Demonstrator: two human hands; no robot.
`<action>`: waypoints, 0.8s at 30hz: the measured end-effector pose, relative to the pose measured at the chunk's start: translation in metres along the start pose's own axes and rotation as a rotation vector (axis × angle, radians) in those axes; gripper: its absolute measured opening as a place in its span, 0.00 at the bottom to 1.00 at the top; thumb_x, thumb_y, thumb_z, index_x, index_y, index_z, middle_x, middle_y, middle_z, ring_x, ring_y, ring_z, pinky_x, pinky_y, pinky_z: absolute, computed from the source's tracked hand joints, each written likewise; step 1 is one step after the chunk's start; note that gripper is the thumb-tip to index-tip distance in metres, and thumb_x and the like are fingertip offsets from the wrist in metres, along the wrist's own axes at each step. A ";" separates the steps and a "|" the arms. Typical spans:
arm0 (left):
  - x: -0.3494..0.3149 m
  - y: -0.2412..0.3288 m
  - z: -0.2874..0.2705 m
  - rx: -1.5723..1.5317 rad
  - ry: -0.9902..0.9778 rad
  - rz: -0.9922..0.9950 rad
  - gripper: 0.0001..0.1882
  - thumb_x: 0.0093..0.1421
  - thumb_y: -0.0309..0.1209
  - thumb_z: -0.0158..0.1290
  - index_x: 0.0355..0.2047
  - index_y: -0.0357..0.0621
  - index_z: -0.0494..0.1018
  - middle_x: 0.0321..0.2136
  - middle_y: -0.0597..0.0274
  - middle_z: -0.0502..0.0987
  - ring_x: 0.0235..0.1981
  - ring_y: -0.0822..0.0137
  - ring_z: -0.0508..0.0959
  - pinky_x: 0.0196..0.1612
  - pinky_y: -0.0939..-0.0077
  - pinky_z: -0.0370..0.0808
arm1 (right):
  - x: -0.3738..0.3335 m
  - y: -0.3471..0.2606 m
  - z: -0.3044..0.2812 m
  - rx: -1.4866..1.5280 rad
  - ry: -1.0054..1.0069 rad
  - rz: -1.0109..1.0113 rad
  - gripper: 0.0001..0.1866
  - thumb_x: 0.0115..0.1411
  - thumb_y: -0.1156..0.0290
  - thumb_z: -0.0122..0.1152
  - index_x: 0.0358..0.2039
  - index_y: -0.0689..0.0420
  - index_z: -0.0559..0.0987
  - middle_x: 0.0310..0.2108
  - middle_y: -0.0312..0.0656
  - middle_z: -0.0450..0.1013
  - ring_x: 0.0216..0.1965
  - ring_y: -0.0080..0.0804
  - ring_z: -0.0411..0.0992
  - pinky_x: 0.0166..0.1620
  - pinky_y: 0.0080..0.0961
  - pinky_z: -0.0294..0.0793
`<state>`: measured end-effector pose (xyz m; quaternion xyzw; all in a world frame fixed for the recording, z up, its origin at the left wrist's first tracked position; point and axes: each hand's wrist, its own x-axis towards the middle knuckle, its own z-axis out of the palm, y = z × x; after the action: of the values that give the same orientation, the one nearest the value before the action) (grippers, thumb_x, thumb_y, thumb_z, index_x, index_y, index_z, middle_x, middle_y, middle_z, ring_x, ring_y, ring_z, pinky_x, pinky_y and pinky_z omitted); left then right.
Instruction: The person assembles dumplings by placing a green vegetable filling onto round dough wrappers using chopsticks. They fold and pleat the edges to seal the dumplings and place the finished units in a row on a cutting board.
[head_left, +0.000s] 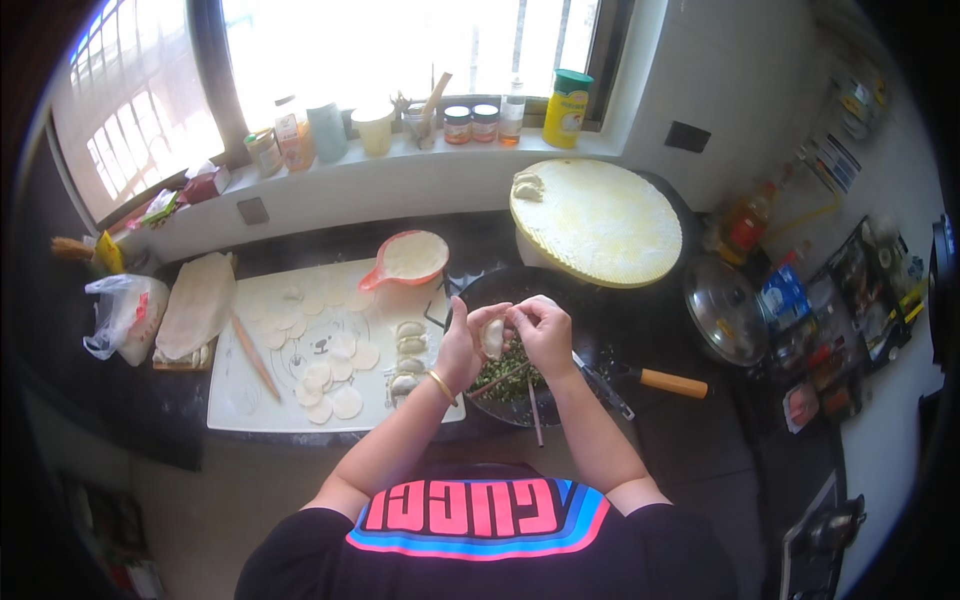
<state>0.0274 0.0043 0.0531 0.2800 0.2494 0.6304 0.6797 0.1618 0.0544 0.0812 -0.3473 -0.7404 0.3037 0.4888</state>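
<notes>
A folded dumpling (493, 339) rests against the fingers of my left hand (461, 348), which wears a gold bangle at the wrist. My right hand (545, 337) pinches the dumpling's upper edge between thumb and fingertips. Below both hands is a dark wok holding chopped green filling (512, 376), partly covered by my hands. Chopsticks (535, 412) lean out over the wok's near side. Left of it, several finished dumplings (411, 346) stand in a column on a white board (235, 405). Round dough wrappers (343, 345) lie scattered and overlapping on that board.
A rolling pin (255, 356) and a red flour scoop (400, 262) lie on the board. Rolled dough (196, 300) sits to its left. Behind the wok is a floured round tray (610, 225) with dumplings at its edge. The wok's wooden handle (674, 383) points right, near a glass lid (725, 310).
</notes>
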 end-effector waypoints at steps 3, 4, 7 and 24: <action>0.005 0.001 -0.001 -0.030 0.066 -0.058 0.39 0.59 0.62 0.22 0.49 0.38 0.61 0.34 0.55 0.72 0.33 0.64 0.73 0.36 0.70 0.72 | -0.003 0.008 0.001 0.032 0.049 0.186 0.05 0.53 0.75 0.56 0.26 0.64 0.77 0.24 0.44 0.74 0.26 0.30 0.74 0.31 0.23 0.71; 0.004 0.002 0.003 -0.026 0.101 -0.062 0.39 0.59 0.62 0.22 0.49 0.39 0.60 0.32 0.55 0.72 0.32 0.64 0.73 0.35 0.70 0.72 | -0.004 0.011 0.002 -0.014 0.076 0.147 0.07 0.55 0.73 0.55 0.28 0.64 0.78 0.25 0.44 0.75 0.26 0.28 0.74 0.31 0.23 0.72; 0.002 0.004 0.010 -0.124 0.226 -0.138 0.32 0.62 0.56 0.30 0.50 0.41 0.60 0.29 0.58 0.72 0.27 0.67 0.73 0.29 0.75 0.72 | -0.008 0.019 0.015 0.151 0.046 0.241 0.09 0.58 0.71 0.52 0.31 0.64 0.77 0.26 0.42 0.76 0.26 0.26 0.74 0.31 0.23 0.72; -0.033 0.037 -0.248 1.018 0.722 -0.085 0.19 0.45 0.24 0.56 0.41 0.40 0.72 0.35 0.55 0.75 0.35 0.65 0.76 0.38 0.72 0.75 | -0.046 0.059 0.018 0.082 -0.256 0.449 0.09 0.55 0.71 0.59 0.35 0.62 0.79 0.22 0.29 0.72 0.21 0.11 0.60 0.24 0.13 0.60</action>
<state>-0.1730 -0.0104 -0.1001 0.3281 0.7433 0.4598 0.3583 0.1703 0.0491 0.0052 -0.4414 -0.6877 0.4758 0.3254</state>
